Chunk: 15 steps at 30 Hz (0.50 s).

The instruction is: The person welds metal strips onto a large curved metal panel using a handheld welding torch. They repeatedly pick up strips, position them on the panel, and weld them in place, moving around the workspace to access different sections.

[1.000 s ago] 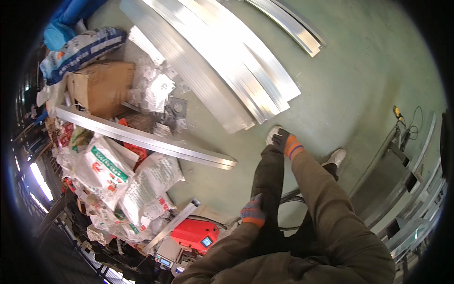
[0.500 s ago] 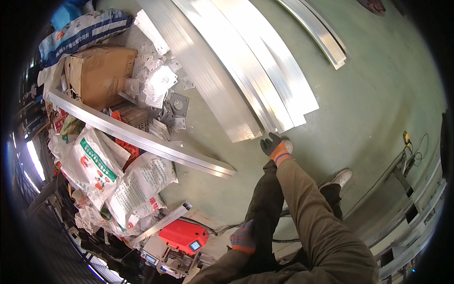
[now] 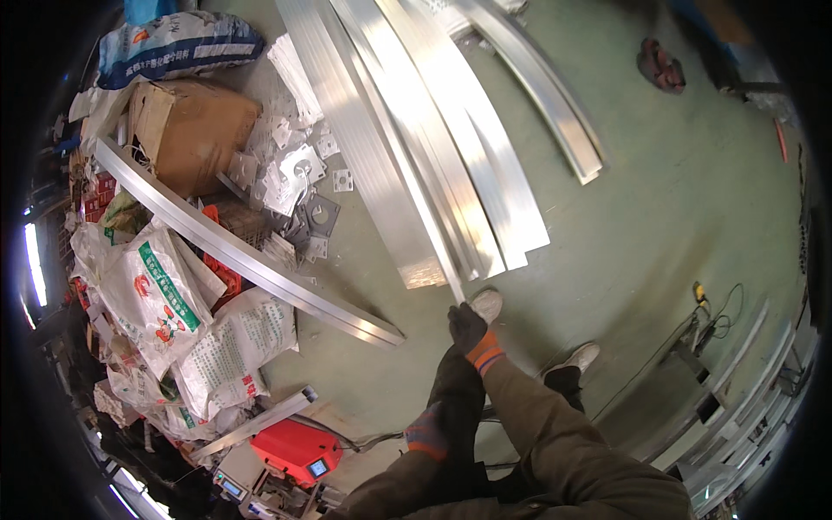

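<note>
My right hand, in a dark glove with an orange cuff, is closed on the near end of a narrow aluminium profile. That profile sticks out toward me past the ends of the wider aluminium profiles lying side by side on the floor. The far ends of the stack run out of view at the top. My left hand, gloved in grey-blue and orange, rests against my thigh and holds nothing I can see; its fingertips blend into the dark trousers.
Left of the stack lie loose metal plates, a cardboard box, white sacks and a slanting metal bar. A red machine stands at the lower left. More profiles lie at the upper right; cables cross the floor at right.
My right hand has closed on the narrow profile's end, which now extends toward me beyond the stack. My left hand stays on my thigh. The view has shifted, showing more floor at right.
</note>
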Tool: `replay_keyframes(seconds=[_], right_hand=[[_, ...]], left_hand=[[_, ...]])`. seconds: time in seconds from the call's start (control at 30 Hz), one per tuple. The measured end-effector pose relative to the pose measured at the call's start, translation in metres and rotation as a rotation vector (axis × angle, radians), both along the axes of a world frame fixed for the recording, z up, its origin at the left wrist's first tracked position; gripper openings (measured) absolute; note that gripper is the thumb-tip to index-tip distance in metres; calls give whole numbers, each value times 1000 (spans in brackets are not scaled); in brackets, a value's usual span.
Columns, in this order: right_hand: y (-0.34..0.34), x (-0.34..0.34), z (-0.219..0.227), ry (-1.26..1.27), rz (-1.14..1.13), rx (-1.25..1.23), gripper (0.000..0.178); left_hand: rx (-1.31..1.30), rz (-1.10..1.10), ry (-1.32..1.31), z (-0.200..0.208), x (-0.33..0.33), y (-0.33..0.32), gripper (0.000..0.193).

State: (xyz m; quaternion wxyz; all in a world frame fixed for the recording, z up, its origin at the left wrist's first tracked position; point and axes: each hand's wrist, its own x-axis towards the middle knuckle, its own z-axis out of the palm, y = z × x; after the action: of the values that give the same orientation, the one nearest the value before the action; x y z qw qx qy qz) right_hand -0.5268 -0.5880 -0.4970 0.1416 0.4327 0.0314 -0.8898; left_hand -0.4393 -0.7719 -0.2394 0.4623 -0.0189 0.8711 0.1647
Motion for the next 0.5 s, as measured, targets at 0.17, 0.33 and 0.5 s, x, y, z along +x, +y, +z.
replay_keyframes(seconds=[0.17, 0.33, 0.5], right_hand=[[19, -17, 129, -59, 17, -148, 25], [28, -69, 237, 124, 108, 151, 20], [63, -104, 338, 90, 111, -109, 22]], left_hand=[[239, 1376, -440, -65, -90, 17, 84], [862, 1371, -334, -37, -308, 109, 104], [774, 1250, -352, 51, -401, 162, 39]])
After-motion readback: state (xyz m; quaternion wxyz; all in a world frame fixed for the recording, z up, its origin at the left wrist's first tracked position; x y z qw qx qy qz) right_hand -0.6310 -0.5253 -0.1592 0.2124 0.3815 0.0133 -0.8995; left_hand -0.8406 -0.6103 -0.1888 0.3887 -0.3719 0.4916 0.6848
